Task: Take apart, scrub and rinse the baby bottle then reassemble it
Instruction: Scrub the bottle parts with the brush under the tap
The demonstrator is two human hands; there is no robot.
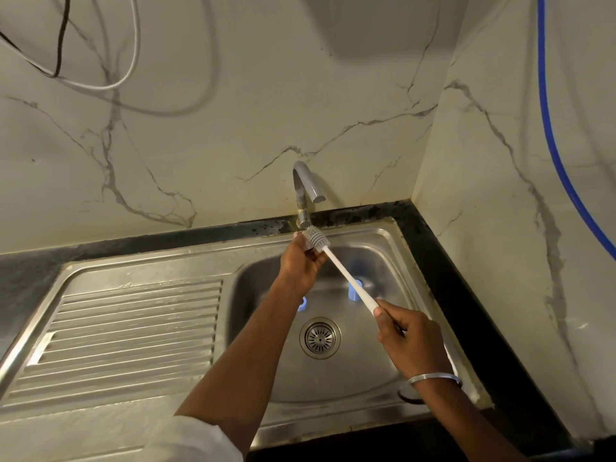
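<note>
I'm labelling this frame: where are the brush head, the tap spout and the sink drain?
brush head [316, 238], head view, grey bristles
tap spout [311, 185], head view, curved neck
sink drain [320, 337], head view, strainer centre

In the grip of the left hand [300, 263] a small piece [309, 251] mostly covered by fingers and the head of the brush [346, 276], unidentifiable, handle's end buried inside the right hand [408, 341], blue part [302, 305] below the left grip half behind the forearm
</note>
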